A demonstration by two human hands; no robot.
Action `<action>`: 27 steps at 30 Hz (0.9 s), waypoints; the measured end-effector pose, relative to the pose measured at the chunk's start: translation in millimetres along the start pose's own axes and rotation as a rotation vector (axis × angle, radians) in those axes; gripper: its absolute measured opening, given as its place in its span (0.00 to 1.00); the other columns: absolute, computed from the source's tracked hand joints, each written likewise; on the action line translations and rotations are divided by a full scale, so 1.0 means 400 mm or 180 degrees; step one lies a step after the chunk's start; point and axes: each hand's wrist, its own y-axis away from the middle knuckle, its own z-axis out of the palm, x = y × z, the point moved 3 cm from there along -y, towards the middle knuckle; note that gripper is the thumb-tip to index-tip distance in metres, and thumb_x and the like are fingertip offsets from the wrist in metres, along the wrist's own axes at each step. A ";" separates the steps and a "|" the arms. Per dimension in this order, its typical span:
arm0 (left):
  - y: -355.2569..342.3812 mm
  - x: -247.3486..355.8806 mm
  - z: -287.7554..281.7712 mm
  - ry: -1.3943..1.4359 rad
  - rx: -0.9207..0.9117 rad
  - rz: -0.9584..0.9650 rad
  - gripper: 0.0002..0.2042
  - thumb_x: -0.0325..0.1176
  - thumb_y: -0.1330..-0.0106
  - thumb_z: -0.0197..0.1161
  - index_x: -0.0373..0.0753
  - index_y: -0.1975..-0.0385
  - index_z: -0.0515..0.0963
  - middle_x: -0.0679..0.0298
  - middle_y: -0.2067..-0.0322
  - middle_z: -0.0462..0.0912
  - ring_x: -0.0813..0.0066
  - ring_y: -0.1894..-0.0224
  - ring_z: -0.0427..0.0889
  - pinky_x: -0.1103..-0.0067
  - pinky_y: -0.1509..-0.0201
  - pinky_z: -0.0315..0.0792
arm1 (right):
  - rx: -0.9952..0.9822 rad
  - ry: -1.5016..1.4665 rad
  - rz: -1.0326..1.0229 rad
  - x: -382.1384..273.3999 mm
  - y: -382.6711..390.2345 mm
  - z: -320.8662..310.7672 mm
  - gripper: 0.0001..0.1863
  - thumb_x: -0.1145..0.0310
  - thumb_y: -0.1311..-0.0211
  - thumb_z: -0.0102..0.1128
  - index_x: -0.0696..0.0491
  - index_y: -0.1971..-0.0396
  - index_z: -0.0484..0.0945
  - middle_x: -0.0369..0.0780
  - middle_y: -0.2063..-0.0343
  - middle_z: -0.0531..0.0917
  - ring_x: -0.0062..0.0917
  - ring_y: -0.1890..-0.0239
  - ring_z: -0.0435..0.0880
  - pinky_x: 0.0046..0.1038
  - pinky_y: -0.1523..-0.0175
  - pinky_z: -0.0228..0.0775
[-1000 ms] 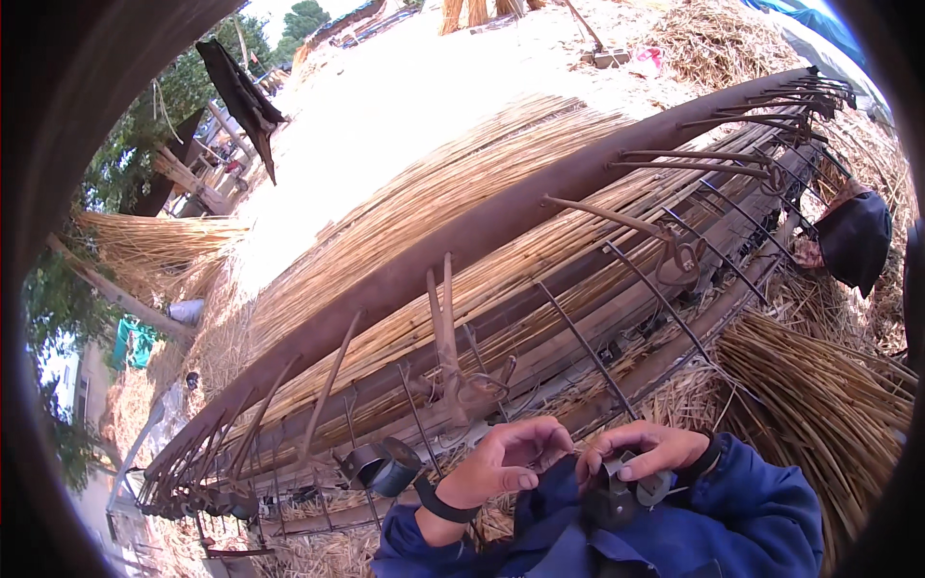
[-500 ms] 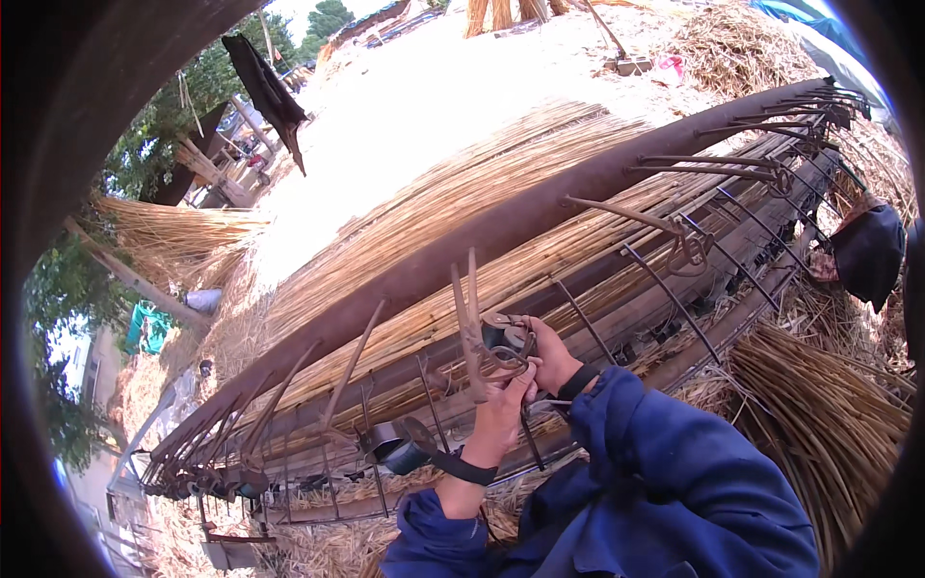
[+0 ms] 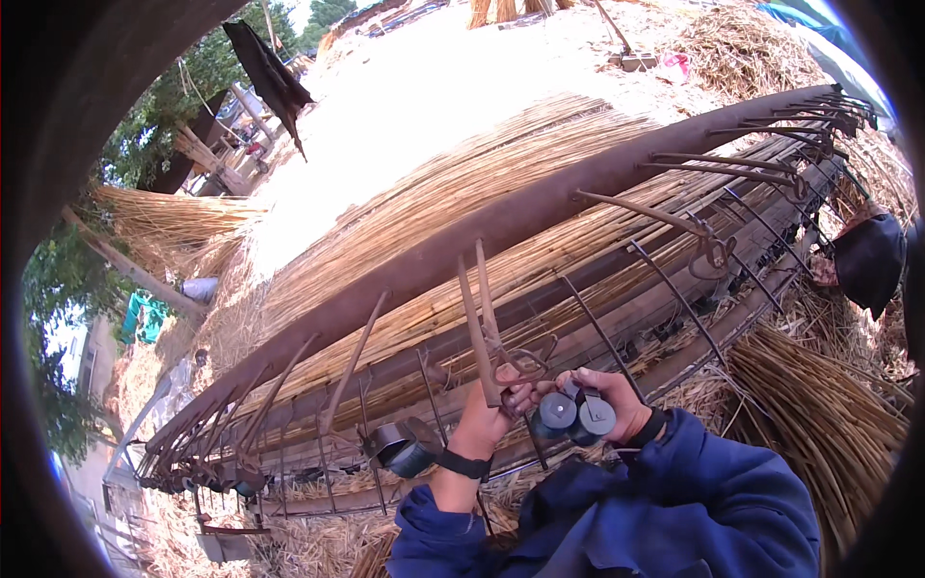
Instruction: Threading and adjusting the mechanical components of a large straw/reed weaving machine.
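In my right hand [image 3: 621,405] is a pair of dark round wire spools [image 3: 575,416], joined side by side, flat ends toward me. My left hand [image 3: 480,420] is closed just beside them, right under the hooked iron arm [image 3: 482,328] that hangs from a long rusty pipe [image 3: 424,262]. What its fingers pinch is too small to make out. A ring-shaped hook [image 3: 521,362] at the arm's end sits above both hands. Another spool holder [image 3: 403,445] hangs to the left, next to my left wrist.
Long reeds [image 3: 453,202] lie in a broad layer beneath and beyond the pipe. Thin dark rods [image 3: 597,326] stick up in a row along the near frame. A reed bundle [image 3: 819,424] lies at the right, and a black bag [image 3: 869,258] hangs at the far right.
My right hand has drawn the spools down and to the right, away from the hooked arm. My left hand stays near the arm's lower end.
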 end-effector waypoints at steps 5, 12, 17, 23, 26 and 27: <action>-0.101 0.000 -0.001 0.0431 -0.0055 -0.0553 0.09 0.38 0.36 0.53 0.41 0.74 0.70 0.73 0.84 0.63 0.81 0.80 0.63 0.83 0.75 0.61 | 0.0784 0.1501 -0.0188 -0.005 0.098 0.044 0.16 0.71 0.44 0.56 0.59 0.56 0.67 0.40 0.62 0.76 0.23 0.55 0.74 0.28 0.50 0.68; -0.173 -0.023 0.020 0.0164 0.0226 -0.0551 0.10 0.40 0.36 0.52 0.43 0.74 0.73 0.71 0.81 0.70 0.75 0.75 0.71 0.75 0.67 0.70 | -0.2163 0.3952 -0.0666 0.014 0.265 0.332 0.22 0.73 0.47 0.59 0.57 0.53 0.64 0.47 0.57 0.73 0.38 0.47 0.70 0.35 0.44 0.62; 0.066 -0.007 0.218 -0.0767 -0.0983 0.0197 0.11 0.37 0.35 0.52 0.35 0.67 0.74 0.65 0.72 0.74 0.76 0.67 0.74 0.79 0.60 0.71 | -0.1918 0.7042 -0.1497 -0.023 0.284 0.375 0.30 0.70 0.49 0.61 0.61 0.46 0.61 0.45 0.60 0.76 0.32 0.57 0.76 0.30 0.50 0.66; 0.191 -0.172 0.165 -0.3374 -0.1286 0.0633 0.14 0.38 0.36 0.55 0.32 0.62 0.75 0.60 0.68 0.78 0.73 0.64 0.76 0.80 0.56 0.68 | -0.1093 0.3933 -0.1892 -0.086 0.201 0.494 0.37 0.67 0.51 0.62 0.62 0.42 0.57 0.41 0.74 0.78 0.21 0.72 0.76 0.23 0.65 0.70; 0.164 -0.214 0.098 -0.3470 -0.0911 0.0595 0.17 0.40 0.38 0.57 0.32 0.57 0.73 0.55 0.62 0.77 0.70 0.59 0.75 0.79 0.52 0.67 | -0.1567 0.5418 -0.2039 -0.097 0.165 0.519 0.35 0.69 0.53 0.62 0.62 0.43 0.60 0.40 0.75 0.78 0.23 0.73 0.77 0.24 0.65 0.70; 0.156 -0.220 0.070 -0.3842 -0.0767 0.0725 0.19 0.40 0.39 0.58 0.33 0.53 0.70 0.54 0.58 0.75 0.71 0.57 0.74 0.78 0.52 0.67 | -0.1535 0.5643 -0.1617 -0.083 0.172 0.513 0.33 0.70 0.54 0.61 0.60 0.45 0.64 0.40 0.74 0.78 0.24 0.72 0.78 0.24 0.64 0.70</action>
